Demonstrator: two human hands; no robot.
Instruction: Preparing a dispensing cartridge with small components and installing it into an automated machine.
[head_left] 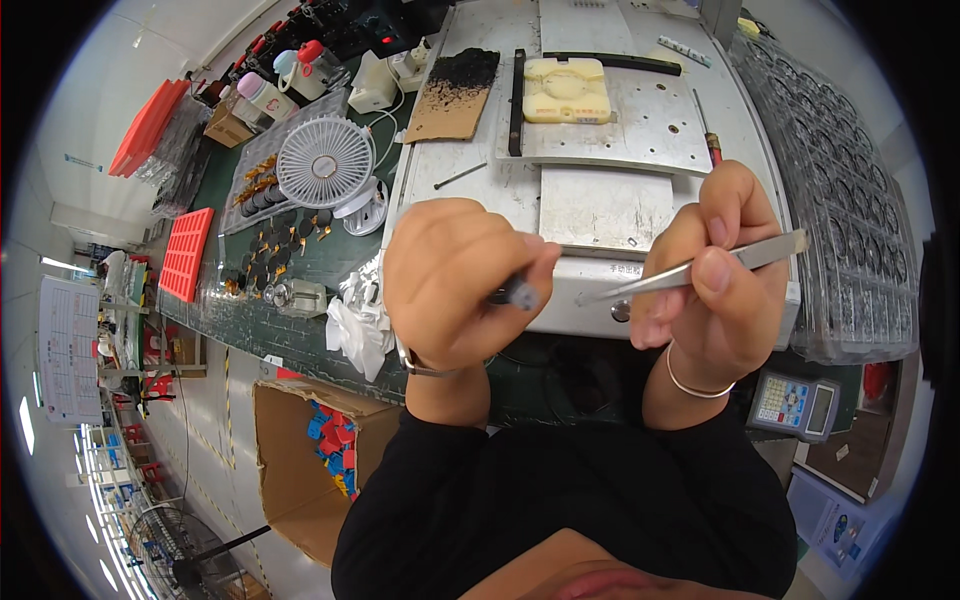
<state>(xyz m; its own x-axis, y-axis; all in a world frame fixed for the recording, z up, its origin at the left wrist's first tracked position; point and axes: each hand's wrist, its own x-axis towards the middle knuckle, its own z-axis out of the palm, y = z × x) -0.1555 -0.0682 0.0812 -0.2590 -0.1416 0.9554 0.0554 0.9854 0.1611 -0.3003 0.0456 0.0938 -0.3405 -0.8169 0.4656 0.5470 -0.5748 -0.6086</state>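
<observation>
My left hand (450, 280) is closed around a small dark part with a greyish end (521, 294). Most of that part is hidden by the curled fingers, so its kind does not show. To the right, my right hand (725, 270) grips metal tweezers (672, 277) between thumb and fingers. Their narrow tips point left toward the small part, with a gap between. Beyond both hands, a cream-coloured block fixture (567, 92) with a round recess sits on a metal plate (640, 140) of the bench machine.
A white fan (325, 162) stands at the left, near round black pieces with orange tabs (285, 240). White tissues (360, 325) lie by my left wrist. Clear trays (840, 200) are stacked at the right, above a calculator (793, 404). A cardboard box (290, 480) holds coloured pieces below.
</observation>
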